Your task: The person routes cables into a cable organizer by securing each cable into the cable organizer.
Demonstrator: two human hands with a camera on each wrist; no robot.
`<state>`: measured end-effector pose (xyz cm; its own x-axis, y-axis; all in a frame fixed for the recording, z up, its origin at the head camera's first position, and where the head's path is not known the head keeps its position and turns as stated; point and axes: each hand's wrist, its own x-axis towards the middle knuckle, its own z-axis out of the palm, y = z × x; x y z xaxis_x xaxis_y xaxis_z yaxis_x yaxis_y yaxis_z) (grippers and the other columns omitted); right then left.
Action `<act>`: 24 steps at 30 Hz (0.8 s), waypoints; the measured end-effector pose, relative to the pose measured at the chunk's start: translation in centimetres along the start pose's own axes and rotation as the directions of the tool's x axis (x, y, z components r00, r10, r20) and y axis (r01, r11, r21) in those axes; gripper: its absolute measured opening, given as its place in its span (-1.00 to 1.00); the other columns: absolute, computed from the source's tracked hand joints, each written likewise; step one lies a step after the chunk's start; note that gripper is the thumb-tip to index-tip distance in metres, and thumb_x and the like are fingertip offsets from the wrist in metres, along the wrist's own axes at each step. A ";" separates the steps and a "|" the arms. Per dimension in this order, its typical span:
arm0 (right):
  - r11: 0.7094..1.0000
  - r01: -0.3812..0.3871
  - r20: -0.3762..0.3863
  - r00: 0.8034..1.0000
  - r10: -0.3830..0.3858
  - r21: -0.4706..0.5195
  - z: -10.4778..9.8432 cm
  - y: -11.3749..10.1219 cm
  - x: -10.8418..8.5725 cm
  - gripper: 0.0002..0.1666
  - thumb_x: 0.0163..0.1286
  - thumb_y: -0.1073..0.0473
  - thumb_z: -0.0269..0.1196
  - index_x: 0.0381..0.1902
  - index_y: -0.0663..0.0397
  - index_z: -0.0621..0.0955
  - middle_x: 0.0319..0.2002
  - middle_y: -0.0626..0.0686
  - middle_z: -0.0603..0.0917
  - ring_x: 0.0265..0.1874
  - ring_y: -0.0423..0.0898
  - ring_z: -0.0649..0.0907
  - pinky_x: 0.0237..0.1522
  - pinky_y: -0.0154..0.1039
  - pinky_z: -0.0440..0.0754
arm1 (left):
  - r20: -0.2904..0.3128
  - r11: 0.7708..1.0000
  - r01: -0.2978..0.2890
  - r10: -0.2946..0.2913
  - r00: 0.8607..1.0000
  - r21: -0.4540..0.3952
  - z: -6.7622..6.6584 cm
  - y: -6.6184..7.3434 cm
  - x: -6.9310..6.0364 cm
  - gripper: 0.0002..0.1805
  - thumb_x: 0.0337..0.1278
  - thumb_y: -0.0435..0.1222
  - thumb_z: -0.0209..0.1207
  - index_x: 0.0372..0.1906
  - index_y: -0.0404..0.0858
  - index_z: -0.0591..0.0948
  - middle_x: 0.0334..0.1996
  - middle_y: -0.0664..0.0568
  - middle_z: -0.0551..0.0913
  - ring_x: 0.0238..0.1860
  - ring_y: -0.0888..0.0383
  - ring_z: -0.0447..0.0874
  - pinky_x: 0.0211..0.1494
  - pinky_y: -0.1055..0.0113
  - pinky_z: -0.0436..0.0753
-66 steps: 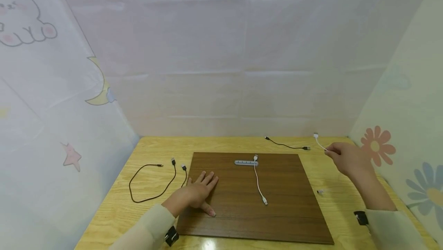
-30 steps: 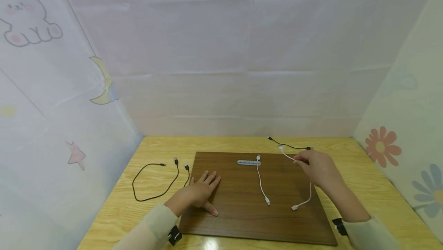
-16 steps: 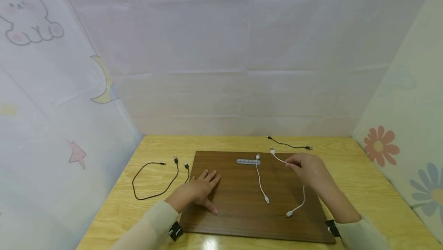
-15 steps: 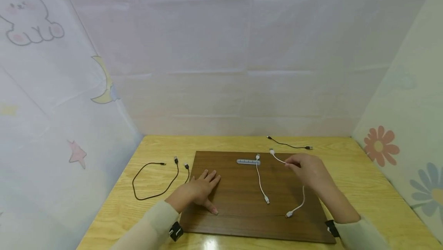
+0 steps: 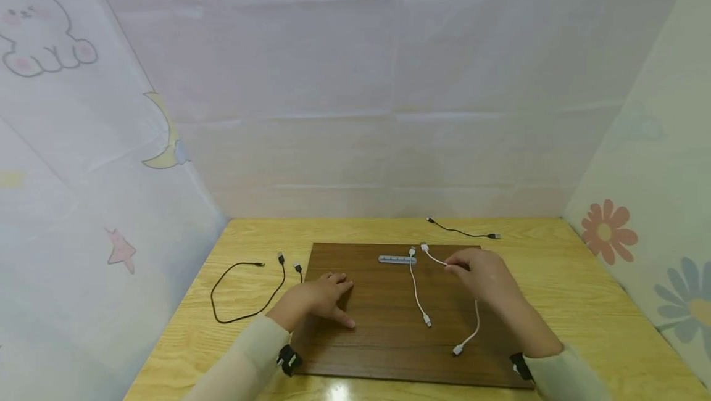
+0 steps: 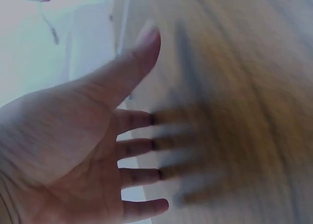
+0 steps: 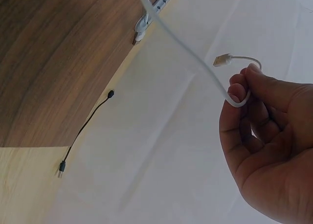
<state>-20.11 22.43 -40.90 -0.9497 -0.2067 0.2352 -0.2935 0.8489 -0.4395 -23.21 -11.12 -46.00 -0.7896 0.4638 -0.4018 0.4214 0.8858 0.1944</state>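
My right hand (image 5: pixel 483 274) pinches a white USB cable (image 5: pixel 477 321) between thumb and fingertips, above the right part of a brown wooden board (image 5: pixel 378 351). In the right wrist view, its USB plug (image 7: pixel 222 60) sticks out beyond the fingertips. The cable's other end hangs toward the board's front. A grey-blue cable holder (image 5: pixel 395 260) with several slots lies near the board's back edge. Across its right end runs another white cable (image 5: pixel 415 290). My left hand (image 5: pixel 319 299) spreads its fingers over the board's left side; the left wrist view shows their shadows on the wood.
Left of the board lies a looped black cable (image 5: pixel 213 296) on the light wood table (image 5: pixel 183 339). Beside it is another black cable's plug (image 5: pixel 298 268), the rest hidden by the left arm. A short black cable (image 5: pixel 461 231) lies behind the board. Printed sheets surround the table.
My right hand has carried the white cable from right of the board leftward, bringing its plug near the cable holder. My left hand, earlier flat on the board, has shifted slightly, its fingers more bent.
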 end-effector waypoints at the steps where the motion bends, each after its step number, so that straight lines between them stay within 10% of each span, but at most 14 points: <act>1: 1.000 0.002 0.000 1.000 -0.002 0.003 0.1 0.0 0.0 -0.91 0.37 0.21 0.36 -0.23 0.06 0.79 -0.24 0.05 0.79 -0.42 -0.16 0.63 -0.43 -0.22 0.55 | -0.013 1.000 0.003 -0.003 1.000 -0.011 -0.2 0.0 0.3 0.01 0.09 0.30 0.30 0.54 -0.14 0.30 0.56 -0.12 0.20 0.56 -0.18 0.12 0.46 -0.14 0.32; 8: 0.999 0.037 -0.012 0.999 -0.037 0.007 0.7 -0.4 0.5 -0.91 0.36 0.21 0.37 -0.24 0.06 0.79 -0.27 0.02 0.80 -0.45 -0.22 0.61 -0.43 -0.25 0.55 | -0.191 0.995 -0.029 0.010 0.982 -0.096 -0.9 0.8 2.9 -0.42 0.35 0.15 0.19 0.23 -0.17 0.63 0.18 -0.04 0.63 0.23 -0.03 0.56 0.25 0.02 0.57; 14: 0.999 0.041 -0.021 0.999 -0.041 0.006 1.5 -0.7 0.7 -0.95 0.33 0.23 0.39 -0.29 0.01 0.80 -0.30 -0.03 0.79 -0.37 -0.15 0.68 -0.36 -0.17 0.60 | -0.396 0.985 -0.089 0.024 0.918 -0.146 -1.4 2.3 4.5 -0.60 0.47 -0.01 0.14 0.12 -0.18 0.70 0.04 0.03 0.74 0.07 0.07 0.69 0.11 0.12 0.66; 19: 0.999 0.042 0.000 0.999 -0.042 0.010 2.1 -1.1 0.8 -0.96 0.32 0.23 0.40 -0.29 0.04 0.80 -0.31 -0.02 0.79 -0.42 -0.19 0.64 -0.40 -0.22 0.57 | -0.494 0.931 -0.200 0.024 0.869 -0.306 -1.4 3.5 5.8 -0.68 0.53 -0.09 0.08 -0.02 -0.18 0.75 -0.14 0.07 0.78 -0.24 0.21 0.70 -0.15 0.27 0.66; 24: 0.999 0.053 -0.014 0.998 -0.053 0.005 2.7 -1.3 1.0 -0.96 0.29 0.22 0.43 -0.30 0.03 0.80 -0.32 -0.04 0.79 -0.43 -0.22 0.63 -0.41 -0.24 0.56 | -0.491 0.867 -0.226 -0.024 0.871 -0.444 -1.6 4.7 6.4 -0.63 0.56 -0.05 0.03 0.01 -0.18 0.73 -0.13 0.05 0.76 -0.24 0.19 0.65 -0.17 0.24 0.62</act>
<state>-21.02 19.82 -42.47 -0.9312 -0.2449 0.2700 -0.3442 0.8344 -0.4305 -27.00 -3.99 -46.21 -0.9168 0.3902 0.0844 0.3457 0.6703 0.6566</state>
